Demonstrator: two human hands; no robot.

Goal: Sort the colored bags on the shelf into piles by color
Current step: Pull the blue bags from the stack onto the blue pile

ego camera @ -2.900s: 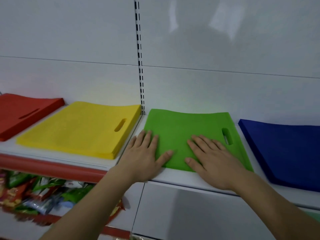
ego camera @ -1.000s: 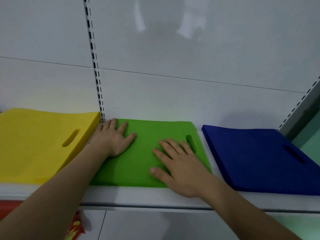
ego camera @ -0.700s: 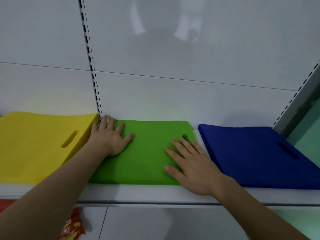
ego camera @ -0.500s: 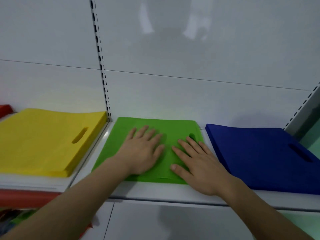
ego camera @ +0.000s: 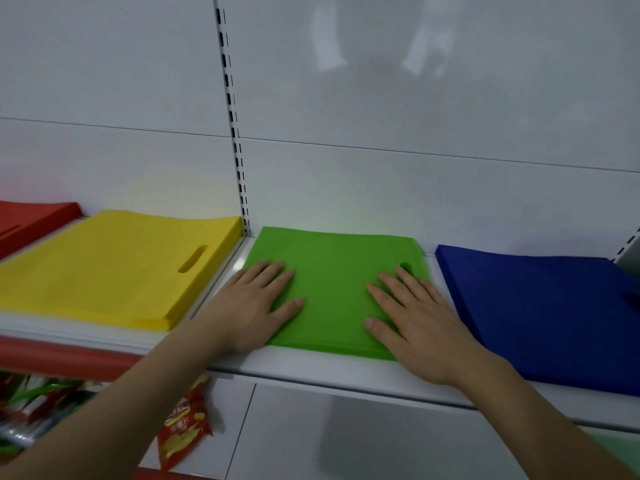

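green pile (ego camera: 334, 289) lies flat mid-shelf, long axis 9-to-3, yellow pile (ego camera: 114, 268) at 9 o'clock, blue pile (ego camera: 540, 306) at 3. left hand (ego camera: 256, 306) and right hand (ego camera: 412, 320) rest flat on it, fingers spread, gripping nothing, equally near.

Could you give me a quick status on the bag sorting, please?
Left hand and right hand both flat on green pile. Red, yellow, blue piles separate. Nothing in the way.
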